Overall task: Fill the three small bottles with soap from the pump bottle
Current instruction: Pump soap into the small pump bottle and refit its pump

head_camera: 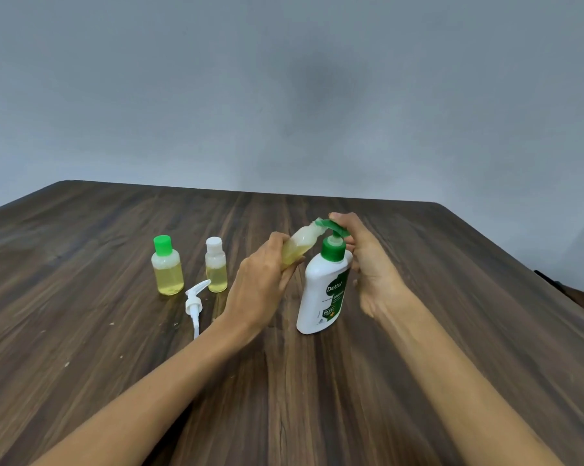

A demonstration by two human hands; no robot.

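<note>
A white pump bottle [320, 290] with a green collar and green pump head stands upright at the table's middle. My right hand [361, 260] rests on the pump head, fingers curled over it. My left hand [263, 280] holds a small clear bottle [300, 245] tilted, its open mouth up against the pump's nozzle; yellow soap lies in its lower part. To the left stand two small bottles with yellow soap: one with a green cap [166, 265], one with a white cap [216, 265].
A loose white pump sprayer top [194, 302] lies on the dark wooden table [317, 398] in front of the two standing bottles. A grey wall rises behind the table's far edge. A dark object shows past the right edge.
</note>
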